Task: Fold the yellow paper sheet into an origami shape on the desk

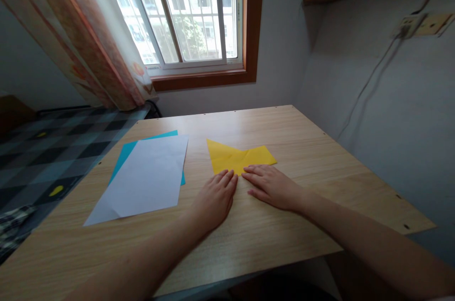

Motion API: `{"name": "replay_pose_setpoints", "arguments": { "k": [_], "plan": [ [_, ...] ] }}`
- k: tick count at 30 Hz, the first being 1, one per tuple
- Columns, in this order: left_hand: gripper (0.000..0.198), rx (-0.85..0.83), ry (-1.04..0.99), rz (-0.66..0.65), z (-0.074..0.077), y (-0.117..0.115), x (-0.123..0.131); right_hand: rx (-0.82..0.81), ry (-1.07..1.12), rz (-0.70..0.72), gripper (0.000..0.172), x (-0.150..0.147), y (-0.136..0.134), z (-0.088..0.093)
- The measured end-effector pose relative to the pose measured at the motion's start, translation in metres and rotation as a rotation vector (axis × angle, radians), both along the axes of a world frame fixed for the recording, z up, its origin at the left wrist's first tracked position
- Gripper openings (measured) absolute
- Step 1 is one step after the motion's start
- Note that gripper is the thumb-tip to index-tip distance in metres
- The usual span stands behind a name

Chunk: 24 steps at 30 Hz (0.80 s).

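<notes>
A folded sheet of yellow paper (231, 158) lies flat on the wooden table, with a tall point at its left and a shorter, blunter end at its right. Its near edge is partly covered by my fingers. My left hand (218, 196) rests palm down on that edge, fingers stretched out. Beside it, my right hand (270, 186) presses flat on the edge further right, its fingers extended and the thumb apart. Neither hand grips the paper; both lie on top of it.
White paper (149, 177) lies over blue paper (124, 153) on the left of the wooden table (270, 263). Beyond are a window (181, 12) and a curtain (81, 21). A checked bed (74, 135) stands left; a cable (369, 78) hangs down the right wall.
</notes>
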<state>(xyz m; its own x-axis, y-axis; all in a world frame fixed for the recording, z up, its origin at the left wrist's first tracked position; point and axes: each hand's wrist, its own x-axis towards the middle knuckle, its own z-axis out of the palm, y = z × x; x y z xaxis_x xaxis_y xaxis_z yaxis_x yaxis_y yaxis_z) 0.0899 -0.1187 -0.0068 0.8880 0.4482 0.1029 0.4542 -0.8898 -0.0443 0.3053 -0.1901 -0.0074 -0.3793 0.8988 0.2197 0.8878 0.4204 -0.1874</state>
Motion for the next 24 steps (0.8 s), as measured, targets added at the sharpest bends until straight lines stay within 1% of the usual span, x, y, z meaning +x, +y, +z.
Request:
{"name": "replay_pose_setpoints", "arguments": {
  "k": [4,10,14,18,24],
  "plan": [
    [0.046,-0.005,0.006,0.0,0.0,0.0,0.0,-0.017,0.016,-0.036,0.046,0.002,-0.001,0.0],
    [0.045,0.002,-0.033,-0.005,-0.005,0.002,-0.001,-0.004,0.016,-0.115,0.044,0.005,0.0,-0.004],
    [0.045,0.015,-0.012,-0.008,-0.003,0.002,-0.001,0.008,0.01,-0.175,0.041,0.007,0.002,-0.005],
    [0.045,0.019,-0.007,-0.004,-0.002,0.001,0.0,0.008,0.014,-0.188,0.04,0.009,0.002,-0.004],
    [0.044,0.024,-0.035,-0.011,-0.005,0.003,-0.001,-0.009,0.017,-0.222,0.041,0.012,0.002,-0.005]
  ]
}}
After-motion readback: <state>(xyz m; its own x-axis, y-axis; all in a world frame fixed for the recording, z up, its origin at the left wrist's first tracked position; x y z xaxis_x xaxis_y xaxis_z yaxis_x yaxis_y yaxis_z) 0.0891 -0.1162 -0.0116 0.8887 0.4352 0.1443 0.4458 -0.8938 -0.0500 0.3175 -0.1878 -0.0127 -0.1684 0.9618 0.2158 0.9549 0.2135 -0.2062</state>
